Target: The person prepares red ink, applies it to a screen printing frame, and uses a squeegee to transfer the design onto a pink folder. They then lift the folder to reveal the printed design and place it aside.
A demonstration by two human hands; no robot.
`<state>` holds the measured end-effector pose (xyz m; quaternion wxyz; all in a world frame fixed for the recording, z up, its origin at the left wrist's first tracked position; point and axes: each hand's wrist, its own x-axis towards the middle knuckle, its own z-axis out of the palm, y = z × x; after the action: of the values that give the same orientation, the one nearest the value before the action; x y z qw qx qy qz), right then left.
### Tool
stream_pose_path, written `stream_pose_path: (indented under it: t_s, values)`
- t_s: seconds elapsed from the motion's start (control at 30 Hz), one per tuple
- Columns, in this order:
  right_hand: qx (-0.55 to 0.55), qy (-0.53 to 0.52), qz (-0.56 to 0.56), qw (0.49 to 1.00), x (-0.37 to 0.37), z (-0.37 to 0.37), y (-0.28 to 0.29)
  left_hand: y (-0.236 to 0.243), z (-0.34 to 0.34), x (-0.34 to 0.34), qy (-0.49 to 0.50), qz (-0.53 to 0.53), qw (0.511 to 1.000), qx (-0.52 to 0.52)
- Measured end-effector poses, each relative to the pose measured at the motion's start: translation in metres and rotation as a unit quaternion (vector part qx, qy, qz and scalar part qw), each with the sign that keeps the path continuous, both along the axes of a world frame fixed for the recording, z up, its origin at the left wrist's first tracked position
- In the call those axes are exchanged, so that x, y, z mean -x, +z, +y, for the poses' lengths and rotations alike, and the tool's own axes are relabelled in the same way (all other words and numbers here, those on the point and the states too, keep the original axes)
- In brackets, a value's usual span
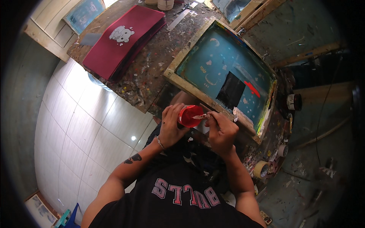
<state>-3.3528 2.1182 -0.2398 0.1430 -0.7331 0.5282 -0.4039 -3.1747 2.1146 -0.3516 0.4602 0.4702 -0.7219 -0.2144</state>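
Stirring or scooping red ink [191,113], by the looks of it. Gripping the tub [183,122] in the left hand [172,121], just off the near edge of the screen-printing frame [190,87], and pinching a smeared spatula [199,116] in the right hand [222,131], over the tub's mouth. Probably calls for a steady tub and a careful lift next.

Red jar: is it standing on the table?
No, the left hand holds the red jar clear of the table, while the right hand holds a stained tool at its mouth.
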Motion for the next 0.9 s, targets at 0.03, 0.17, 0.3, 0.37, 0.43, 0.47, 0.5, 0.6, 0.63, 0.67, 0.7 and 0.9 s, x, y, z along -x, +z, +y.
stream_pose_path:
  t_s: [0.03, 0.17, 0.3, 0.37, 0.43, 0.47, 0.5, 0.6, 0.63, 0.67, 0.7, 0.9]
  values:
    - [0.018, 0.006, 0.009, 1.000, 0.001, 0.000, -0.002, -0.001, 0.001, 0.001, -0.005, 0.000, 1.000, 0.001]
    - [0.036, 0.012, 0.014, 0.999, 0.004, -0.003, -0.004, -0.003, -0.003, 0.007, -0.007, 0.006, 1.000, -0.001]
    - [0.076, 0.031, 0.040, 0.996, 0.004, -0.005, -0.005, -0.005, -0.002, 0.005, -0.008, 0.019, 1.000, -0.003]
    - [0.080, 0.032, 0.020, 0.996, 0.005, -0.006, -0.009, -0.005, -0.002, 0.006, -0.004, 0.008, 1.000, -0.003]
    - [0.065, 0.035, -0.020, 0.997, 0.007, -0.006, -0.007, -0.005, -0.002, 0.007, 0.007, -0.014, 1.000, 0.001]
    - [0.074, 0.026, -0.004, 0.997, 0.008, -0.005, -0.008, -0.004, -0.003, 0.010, 0.005, -0.007, 1.000, -0.002]
    - [0.081, 0.019, 0.008, 0.996, 0.006, -0.003, -0.010, -0.003, -0.002, 0.011, 0.007, -0.003, 1.000, -0.007]
    - [0.061, 0.024, 0.011, 0.998, 0.006, -0.003, -0.015, -0.005, 0.001, 0.011, 0.004, 0.031, 0.998, -0.050]
    - [0.054, 0.029, 0.008, 0.998, 0.007, -0.003, -0.013, -0.007, 0.000, 0.010, 0.003, 0.046, 0.997, -0.069]
    - [0.047, 0.036, 0.007, 0.998, 0.009, -0.003, -0.010, -0.007, -0.001, 0.009, 0.000, 0.054, 0.996, -0.075]
    - [0.034, 0.035, 0.015, 0.999, 0.009, -0.002, -0.006, -0.007, -0.001, 0.008, -0.003, 0.060, 0.995, -0.082]
    - [-0.005, 0.000, 0.022, 1.000, 0.013, 0.003, 0.014, 0.005, -0.003, -0.007, -0.029, 0.092, 0.988, -0.118]
